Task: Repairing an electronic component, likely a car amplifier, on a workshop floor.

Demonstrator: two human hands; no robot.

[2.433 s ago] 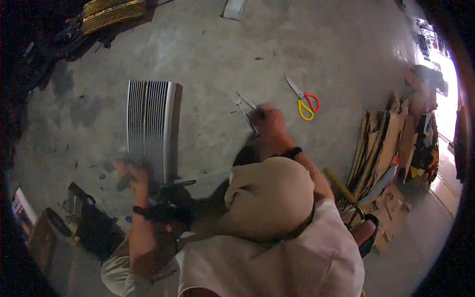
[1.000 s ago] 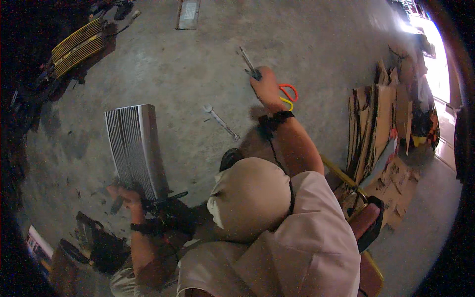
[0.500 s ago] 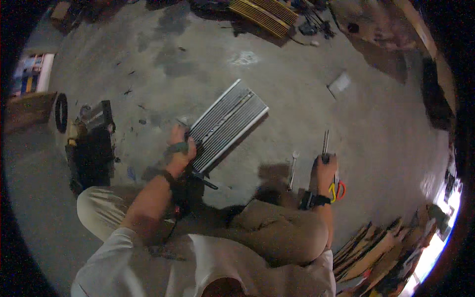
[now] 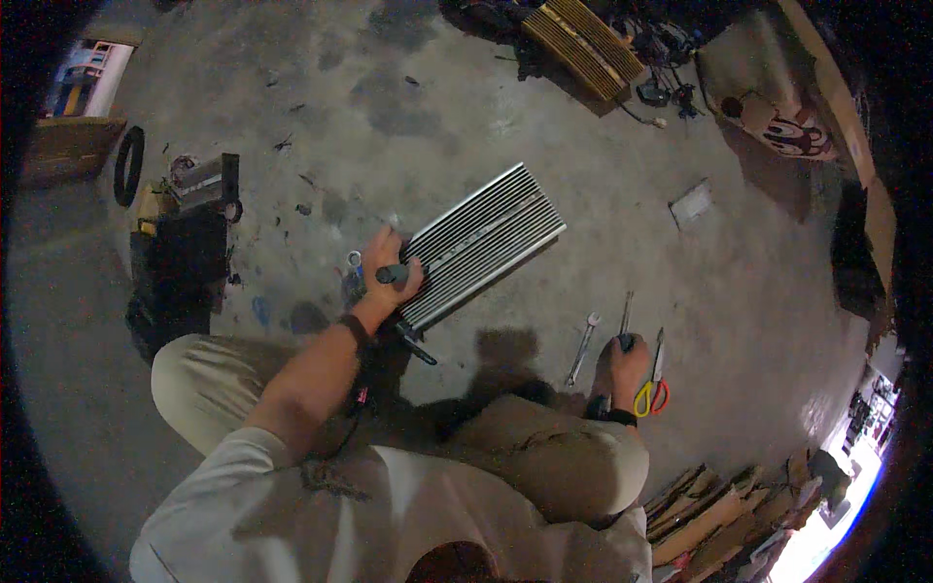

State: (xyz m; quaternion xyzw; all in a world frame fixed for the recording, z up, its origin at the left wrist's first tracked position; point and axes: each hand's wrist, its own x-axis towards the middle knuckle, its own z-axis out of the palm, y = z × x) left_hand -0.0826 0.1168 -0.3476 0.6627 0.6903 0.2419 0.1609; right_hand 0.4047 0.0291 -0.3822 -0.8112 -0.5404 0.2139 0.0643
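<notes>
A silver finned metal case [image 4: 486, 243] lies slanted on the floor before me. My left hand [image 4: 391, 277] is closed at its near left end, thumb against the fins. A short dark cylinder [image 4: 393, 274] sits between thumb and fingers of that hand; what it belongs to is hidden. A dark lever-like piece [image 4: 418, 346] juts from the case's lower end. Low at the right, my right hand [image 4: 628, 365] is closed round the dark handle of a screwdriver [image 4: 627, 313], its thin shaft pointing away. On either side lie a wrench [image 4: 583, 348] and scissors [image 4: 654, 381] with yellow and red handles.
Beyond stands a gold finned case [image 4: 583, 49] with cables [image 4: 671, 73]. Dark equipment [image 4: 180, 262] stands at left, near a black ring [image 4: 128, 165]. A pale flat piece [image 4: 692, 204] lies at right; flattened cardboard [image 4: 714, 520] is stacked at lower right. Another ring-ended tool [image 4: 355, 260] lies beside my left hand.
The whole view has turned and shifted. The scissors, partly behind my right wrist before, now show beside that hand. My left hand stays at the case's end; the right keeps the screwdriver.
</notes>
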